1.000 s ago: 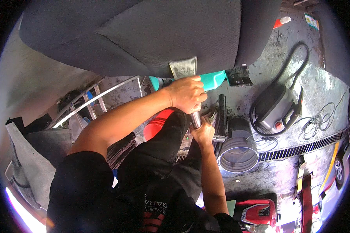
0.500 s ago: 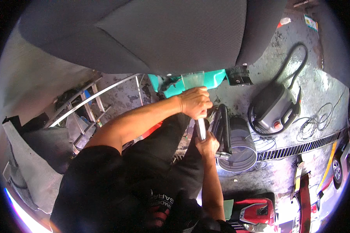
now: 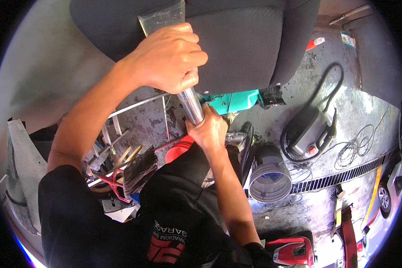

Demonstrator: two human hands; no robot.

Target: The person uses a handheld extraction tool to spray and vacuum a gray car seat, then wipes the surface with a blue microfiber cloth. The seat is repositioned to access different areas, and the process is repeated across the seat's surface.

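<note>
A dark grey fabric car seat (image 3: 236, 49) fills the upper middle of the view. Against its left part lies the wide clear nozzle (image 3: 164, 18) of a vacuum wand. My left hand (image 3: 172, 58) is closed round the wand just below the nozzle. Lower down, my right hand (image 3: 210, 127) grips the silvery tube (image 3: 190, 105) near its bottom end. A black hose (image 3: 247, 138) shows beside my right hand; its join to the wand is hidden.
Under the seat is a teal container (image 3: 236, 100). To the right stand a ribbed grey drum (image 3: 270, 185) and a black-and-grey machine (image 3: 306, 134) with a hose, near a floor drain (image 3: 344, 172). At left are a metal ladder (image 3: 116, 125) and a red bucket (image 3: 178, 149).
Both hands have moved up and left with the wand. Its nozzle has gone from the seat's lower edge to the left part of the seat surface.
</note>
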